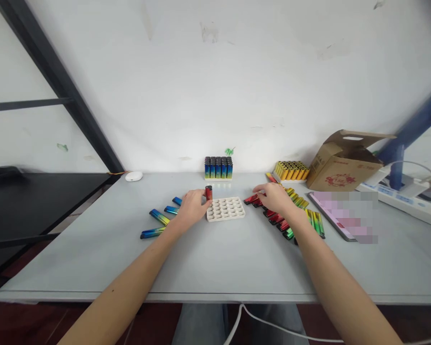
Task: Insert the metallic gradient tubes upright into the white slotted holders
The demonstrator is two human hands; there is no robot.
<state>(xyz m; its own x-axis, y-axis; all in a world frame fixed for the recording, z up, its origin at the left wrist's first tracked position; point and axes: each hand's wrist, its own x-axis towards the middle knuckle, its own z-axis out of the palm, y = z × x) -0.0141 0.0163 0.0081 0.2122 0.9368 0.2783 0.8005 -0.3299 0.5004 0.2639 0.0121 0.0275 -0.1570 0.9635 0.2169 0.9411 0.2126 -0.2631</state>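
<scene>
My left hand (194, 207) is closed on a red lighter (209, 192), held upright at the back left corner of a white tray (225, 219) with rows of holes. My right hand (276, 195) hovers over several red lighters (250, 199) lying in a row right of the tray. Its thumb and forefinger are apart, and the other fingers are partly hidden. Beside my left hand lie several blue and yellow-green lighters (160, 217). More lighters, yellow (301, 202) and green (316, 223), lie around my right wrist.
Against the wall stands a filled block of blue lighters (218, 168). A tray of yellow lighters (290, 171) is at the back right, by an open cardboard box (339, 167). Further right are a pink flat item (330, 213) and a power strip (404, 201). A white case (134, 176) sits back left.
</scene>
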